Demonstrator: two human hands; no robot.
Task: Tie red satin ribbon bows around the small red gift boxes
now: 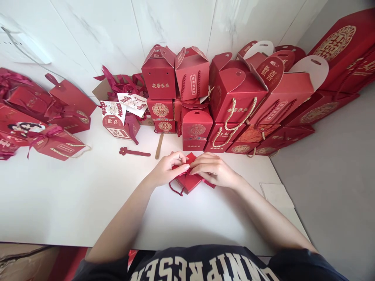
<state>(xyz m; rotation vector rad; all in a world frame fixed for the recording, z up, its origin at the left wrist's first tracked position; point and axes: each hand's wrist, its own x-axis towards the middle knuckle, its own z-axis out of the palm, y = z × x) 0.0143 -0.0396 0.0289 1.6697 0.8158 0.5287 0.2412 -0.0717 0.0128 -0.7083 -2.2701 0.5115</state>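
A small red box [190, 182] with a dark red cord handle lies on the white table before me, partly covered by my hands. My left hand [168, 168] is at its upper left side, thumb and fingers pinched on dark red ribbon at the top of the box. From the right, my right hand [215, 168] bends its fingers over the same spot, closed on the ribbon close to my left fingertips. A ribbon end [209, 183] sticks out below my right hand. The exact hold of the fingertips is partly hidden.
Stacked red gift boxes [195, 125] line the wall behind and to the right. A box of ribbons [125, 84] with cards stands back left, beside an upright box [120, 127]. A flower-ended strip [134, 152] and a wooden stick [159, 146] lie nearby. More boxes [63, 146] sit far left.
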